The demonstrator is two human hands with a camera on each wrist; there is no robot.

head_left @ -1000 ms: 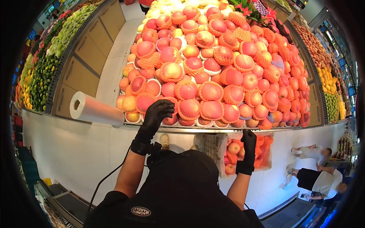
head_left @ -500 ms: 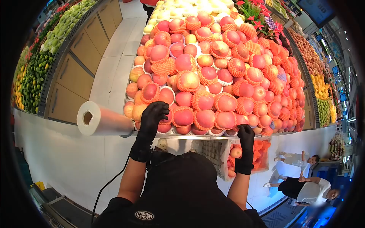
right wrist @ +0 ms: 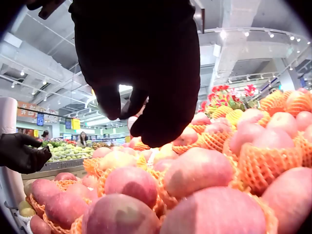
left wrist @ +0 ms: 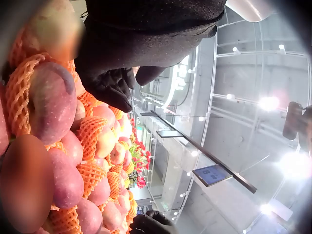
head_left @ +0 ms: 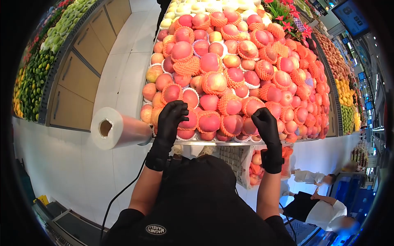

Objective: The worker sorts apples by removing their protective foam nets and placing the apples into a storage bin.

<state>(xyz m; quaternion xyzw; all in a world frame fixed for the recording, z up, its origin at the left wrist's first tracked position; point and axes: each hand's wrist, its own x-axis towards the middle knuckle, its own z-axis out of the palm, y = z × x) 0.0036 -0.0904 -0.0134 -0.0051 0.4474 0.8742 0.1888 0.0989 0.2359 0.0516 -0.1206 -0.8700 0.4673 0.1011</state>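
Observation:
A sloping heap of red apples, many in orange foam nets, fills the stand before me. My black-gloved left hand hovers over the heap's near left part, fingers loosely bent. Nothing shows in it in the left wrist view, where the glove hangs beside a netted apple. My right hand, gloved too, is above the near edge right of centre. In the right wrist view its fingers droop loosely over the apples, with no fruit between them.
A roll of clear plastic bags stands at the stand's near left corner. Below the metal edge is a crate of apples. Other fruit displays line the left aisle. Two people are at the lower right.
My right hand has risen from beside the stand's edge to over the near apples. My left hand stays over the near left apples. The view has shifted, and the roll appears further right.

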